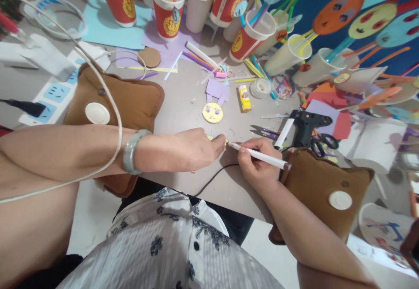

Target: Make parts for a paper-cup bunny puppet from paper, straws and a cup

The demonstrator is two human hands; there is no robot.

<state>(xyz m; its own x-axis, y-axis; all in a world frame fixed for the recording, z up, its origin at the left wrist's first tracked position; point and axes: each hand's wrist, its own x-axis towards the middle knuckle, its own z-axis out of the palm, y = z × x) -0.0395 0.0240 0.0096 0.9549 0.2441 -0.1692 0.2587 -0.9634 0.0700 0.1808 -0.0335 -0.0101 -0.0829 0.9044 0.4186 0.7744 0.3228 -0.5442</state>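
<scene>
My right hand (258, 164) is closed round a white marker pen (265, 156), its tip pointing left. That tip meets a small yellow paper piece (226, 142) at the fingertips of my left hand (186, 149). The left fingers are pressed together on the piece and cover most of it. Just beyond lies a yellow paper disc with a drawn face (212, 112), joined to purple paper ears or strips (217, 90). A yellow glue stick (244, 98) lies to the right of the face.
Scissors (263, 132) and a black glue gun (309, 127) lie right of my hands. Paper cups (169, 9) with paper faces line the back. Brown cushions (131, 97) flank me, and a white cable (113, 101) crosses my left arm. A power strip (54, 92) stands left.
</scene>
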